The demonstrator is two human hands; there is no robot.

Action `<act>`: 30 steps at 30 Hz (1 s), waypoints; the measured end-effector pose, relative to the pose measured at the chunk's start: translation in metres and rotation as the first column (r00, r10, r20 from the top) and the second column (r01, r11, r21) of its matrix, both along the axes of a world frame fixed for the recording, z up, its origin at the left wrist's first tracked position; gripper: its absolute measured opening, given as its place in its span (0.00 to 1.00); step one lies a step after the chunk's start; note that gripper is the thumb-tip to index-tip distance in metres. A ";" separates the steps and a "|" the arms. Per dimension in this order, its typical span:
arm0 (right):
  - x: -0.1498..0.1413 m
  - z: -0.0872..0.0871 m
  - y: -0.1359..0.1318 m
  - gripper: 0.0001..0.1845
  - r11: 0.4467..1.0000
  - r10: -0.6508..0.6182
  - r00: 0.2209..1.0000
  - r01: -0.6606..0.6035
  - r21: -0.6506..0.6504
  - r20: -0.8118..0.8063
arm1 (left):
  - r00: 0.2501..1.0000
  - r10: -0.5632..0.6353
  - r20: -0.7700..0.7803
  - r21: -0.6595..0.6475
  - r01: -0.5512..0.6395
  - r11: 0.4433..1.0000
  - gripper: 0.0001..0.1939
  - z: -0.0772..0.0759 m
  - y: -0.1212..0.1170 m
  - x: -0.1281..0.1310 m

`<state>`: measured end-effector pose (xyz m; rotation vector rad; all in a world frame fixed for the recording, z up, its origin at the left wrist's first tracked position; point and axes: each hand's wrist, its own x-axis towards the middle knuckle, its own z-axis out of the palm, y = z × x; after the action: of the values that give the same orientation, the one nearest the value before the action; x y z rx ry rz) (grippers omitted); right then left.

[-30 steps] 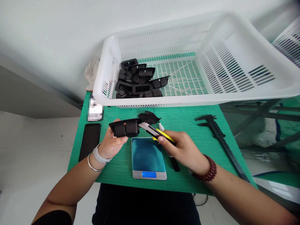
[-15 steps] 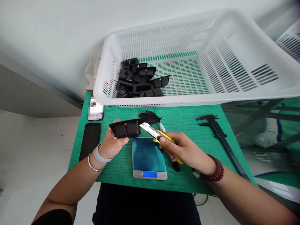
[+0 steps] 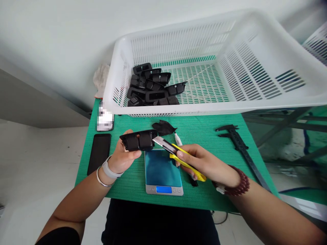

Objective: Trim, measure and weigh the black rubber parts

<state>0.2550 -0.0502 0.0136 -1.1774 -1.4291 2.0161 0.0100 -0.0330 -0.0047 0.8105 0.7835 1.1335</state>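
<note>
A black moulded plastic part (image 3: pixel 139 141) with two box-like sections is gripped in my left hand (image 3: pixel 124 157), up over the left back corner of a small digital scale (image 3: pixel 163 170). My right hand (image 3: pixel 195 160) is closed around a yellow utility knife (image 3: pixel 189 164) with its blade out. The blade tip points left and meets the right end of the black part; whether it touches or sits just in front I cannot tell. Behind the knife lie a crumpled black scrap (image 3: pixel 164 127) and a white-tipped pen-like tool (image 3: pixel 177 139), partly hidden by my right hand.
A large white plastic basket (image 3: pixel 194 110) stands at the back, with several similar black parts (image 3: pixel 155 95) in its left end. A dark caliper (image 3: pixel 238 146) lies at the right. At the left are a black phone (image 3: pixel 99 153), a second, blurred-out device (image 3: pixel 105 120) and a pale cloth (image 3: pixel 100 80).
The knife and my right hand have shifted slightly right and down, and the knife's yellow body shows more. My left hand and the black part are nearly where they were.
</note>
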 end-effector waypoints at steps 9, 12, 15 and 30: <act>-0.003 -0.002 -0.001 0.27 0.983 -0.144 0.983 0.129 0.133 0.113 | 0.998 0.006 0.060 -0.027 -0.004 1.000 0.19 -0.001 -0.001 -0.001; -0.003 -0.001 -0.001 0.27 0.980 -0.144 0.979 0.121 0.155 0.144 | 0.999 0.025 0.039 -0.039 -0.024 0.999 0.19 -0.001 -0.001 -0.001; -0.003 -0.001 -0.002 0.27 0.978 -0.139 0.979 0.111 0.177 0.151 | 0.998 0.020 0.051 -0.038 -0.018 0.999 0.19 0.000 -0.001 -0.001; -0.004 -0.004 -0.004 0.28 0.997 -0.073 0.994 0.070 0.033 0.085 | 0.999 -0.006 0.051 -0.015 0.006 1.000 0.19 -0.001 -0.001 -0.001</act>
<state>0.2506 -0.0543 0.0097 -1.2988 -1.4317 1.9106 0.0087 -0.0338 -0.0054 0.7681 0.7465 1.1372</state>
